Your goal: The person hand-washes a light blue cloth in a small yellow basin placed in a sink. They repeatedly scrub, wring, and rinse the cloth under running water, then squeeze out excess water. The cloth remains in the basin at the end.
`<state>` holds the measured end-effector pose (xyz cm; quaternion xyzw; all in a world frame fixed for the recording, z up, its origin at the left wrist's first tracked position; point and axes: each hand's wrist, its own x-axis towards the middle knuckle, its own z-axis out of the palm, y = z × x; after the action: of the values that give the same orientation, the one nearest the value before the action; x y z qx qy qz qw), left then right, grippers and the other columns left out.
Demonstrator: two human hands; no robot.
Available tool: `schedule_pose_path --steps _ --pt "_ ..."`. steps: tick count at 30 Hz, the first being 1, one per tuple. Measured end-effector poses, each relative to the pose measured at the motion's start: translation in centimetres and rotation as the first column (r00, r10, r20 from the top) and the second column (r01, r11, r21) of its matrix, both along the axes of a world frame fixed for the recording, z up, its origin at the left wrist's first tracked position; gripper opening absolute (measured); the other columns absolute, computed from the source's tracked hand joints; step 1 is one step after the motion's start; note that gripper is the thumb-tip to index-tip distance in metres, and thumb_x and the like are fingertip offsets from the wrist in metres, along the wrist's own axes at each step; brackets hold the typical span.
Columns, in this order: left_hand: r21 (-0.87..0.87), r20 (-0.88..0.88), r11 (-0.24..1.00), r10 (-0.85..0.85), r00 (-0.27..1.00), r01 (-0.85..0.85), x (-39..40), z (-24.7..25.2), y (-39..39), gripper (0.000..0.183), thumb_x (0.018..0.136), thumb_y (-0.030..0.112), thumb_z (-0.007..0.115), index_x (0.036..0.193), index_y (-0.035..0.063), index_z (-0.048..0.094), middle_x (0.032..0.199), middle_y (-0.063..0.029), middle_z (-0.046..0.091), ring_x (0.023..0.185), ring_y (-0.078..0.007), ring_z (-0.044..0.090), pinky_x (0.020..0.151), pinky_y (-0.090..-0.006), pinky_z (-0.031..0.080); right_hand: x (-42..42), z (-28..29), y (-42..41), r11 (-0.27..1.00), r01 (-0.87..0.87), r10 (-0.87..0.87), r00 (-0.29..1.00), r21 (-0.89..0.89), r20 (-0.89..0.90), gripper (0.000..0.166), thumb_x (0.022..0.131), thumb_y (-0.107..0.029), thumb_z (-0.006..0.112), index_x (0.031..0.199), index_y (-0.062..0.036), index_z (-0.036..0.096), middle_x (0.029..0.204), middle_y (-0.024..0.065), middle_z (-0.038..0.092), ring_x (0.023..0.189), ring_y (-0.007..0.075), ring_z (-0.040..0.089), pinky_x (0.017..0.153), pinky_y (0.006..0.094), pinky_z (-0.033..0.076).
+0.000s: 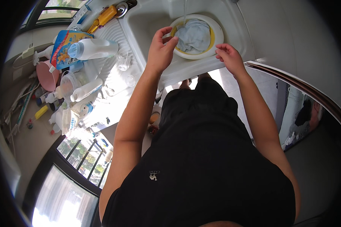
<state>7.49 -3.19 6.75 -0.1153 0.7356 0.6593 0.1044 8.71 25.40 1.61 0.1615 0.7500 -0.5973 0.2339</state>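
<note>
A light blue cloth (193, 35) lies wet and bunched in a round white basin (217, 38) with a yellow inner rim, inside a white laundry sink (142, 31). A thin stream of water (185, 11) falls onto the cloth. My left hand (164, 46) hovers at the basin's left edge, fingers apart and slightly curled, holding nothing. At the basin's right edge is my right hand (229, 58), its fingers loosely bent and nothing seen in them. Whether either hand touches the rim cannot be told.
Left of the sink, a ribbed washboard (113, 31) adjoins a counter crowded with a white bottle with a blue cap (98, 48), a blue detergent pouch (63, 51), a pink container (47, 75) and several other bottles. A yellow brush (107, 15) lies near the sink's drain fitting (121, 10).
</note>
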Motion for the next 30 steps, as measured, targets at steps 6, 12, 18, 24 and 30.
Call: schedule_pose_path --steps 6,12,18,24,30 --pt "0.143 -0.008 0.99 -0.013 1.0 0.014 0.5 0.0 0.8 0.049 0.099 0.023 0.068 0.142 0.0056 0.054 0.14 -0.0079 0.058 0.121 -0.0206 0.06 0.101 -0.0332 0.048 -0.1 -0.1 -1.6 1.0 -0.021 0.02 0.999 -0.02 -0.038 0.027 0.099 -0.024 0.068 0.119 -0.0064 0.069 0.1 0.0008 0.068 0.089 0.0111 0.065 0.082 0.028 0.051" --pt "0.37 0.3 0.908 0.083 0.95 -0.196 -3.7 -7.5 3.4 0.039 0.098 0.026 0.067 0.131 0.0057 0.061 0.132 -0.0063 0.061 0.124 -0.0227 0.056 0.099 -0.0381 0.048 -0.2 -2.5 -2.3 0.989 0.016 0.015 0.979 0.149 -0.201 0.026 0.098 -0.025 0.068 0.116 -0.0056 0.07 0.107 0.0053 0.072 0.096 0.0161 0.068 0.087 0.0314 0.053" --pt "0.282 0.515 0.848 0.26 0.817 -0.448 -4.0 -11.4 4.9 0.03 0.098 0.028 0.065 0.123 0.0105 0.063 0.116 -0.0024 0.061 0.107 -0.0203 0.055 0.089 -0.037 0.048 -5.7 -5.9 -4.9 0.954 -0.057 0.216 0.809 0.294 -0.547 0.027 0.093 -0.027 0.071 0.11 -0.006 0.071 0.11 0.0106 0.073 0.108 0.0277 0.069 0.095 0.0401 0.053" --pt "0.293 0.576 0.798 0.292 0.763 -0.527 -3.3 -11.1 4.6 0.023 0.099 0.025 0.063 0.116 0.0118 0.061 0.116 -0.0009 0.062 0.102 -0.017 0.059 0.086 -0.0344 0.049 -11.2 -17.6 -11.5 0.533 0.094 0.404 0.845 0.841 -0.35 0.066 0.094 -0.05 0.063 0.148 -0.0145 0.052 0.159 0.0208 0.04 0.15 0.0424 0.031 0.118 0.0628 0.027" --pt "0.331 0.549 0.77 0.313 0.775 -0.545 -2.2 -9.3 3.8 0.019 0.102 0.023 0.059 0.116 0.0108 0.061 0.114 -0.0028 0.066 0.097 -0.0154 0.063 0.084 -0.0312 0.051 -9.0 -19.9 -13.0 0.228 -0.362 0.822 0.57 0.904 0.02 0.081 0.085 -0.052 0.066 0.156 -0.0202 0.043 0.162 0.0245 0.032 0.154 0.0421 0.026 0.119 0.0706 0.02"
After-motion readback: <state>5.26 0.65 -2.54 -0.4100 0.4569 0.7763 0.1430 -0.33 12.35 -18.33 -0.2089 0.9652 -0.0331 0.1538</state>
